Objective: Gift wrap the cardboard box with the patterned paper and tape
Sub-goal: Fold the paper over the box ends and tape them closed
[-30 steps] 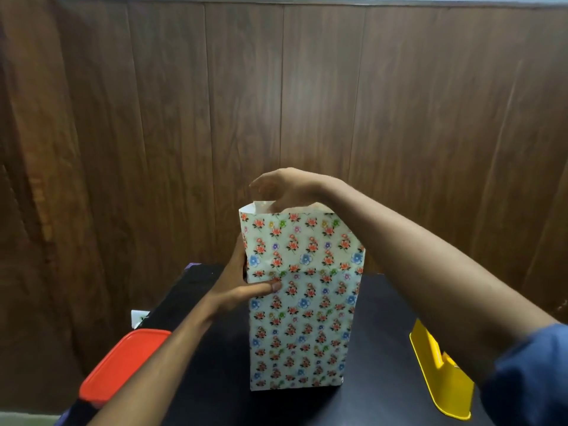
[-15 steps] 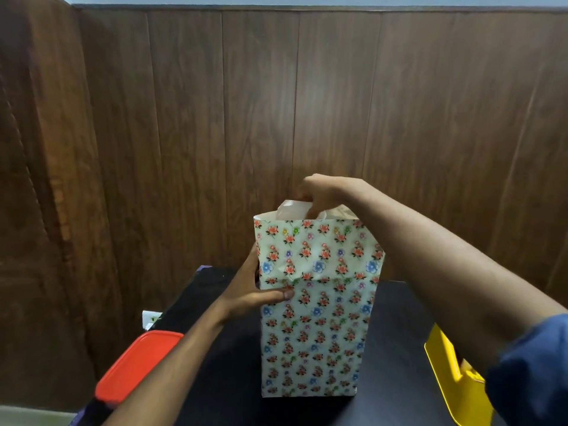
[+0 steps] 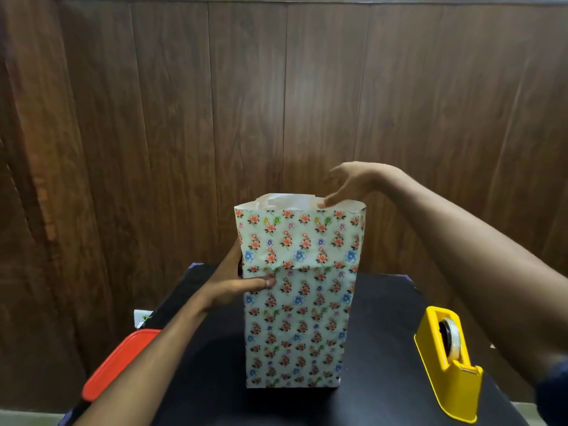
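Cardboard box [image 3: 296, 318] stood upright mid-worktop [image 3: 384, 333], already sleeved in the floral patterned paper [image 3: 301, 241]. The paper overhung the top as an open tube, white inside showing, rim uneven.

Left hand [image 3: 233, 287] gripped the box's left side, thumb pressed flat on the front face just under a horizontal crease; fingers went round the far side, out of view. Right hand [image 3: 347, 186] was over the open top, fingers spread and loose, pinching nothing; one fingertip looked to touch the rim near the right rear, contact uncertain.

Risks as I judged them:
- Tall narrow box on a small footprint. A sideways push on the top flap while the left grip was low could tip or twist it.
- Overhang looked long and already rumpled. Folding it in without squaring the corners first would likely bunch it or tear the paper at an edge.
- Thumb held only one point, so the sleeve could slide up the box when the top was pressed down.
- Yellow tape dispenser [image 3: 445, 364] sat well to the right near the worktop edge. Fetching tape meant freeing a hand, and the fold could spring open.
- Red lid [image 3: 120, 364] sat at the left edge under the forearm; an elbow knock seemed possible.
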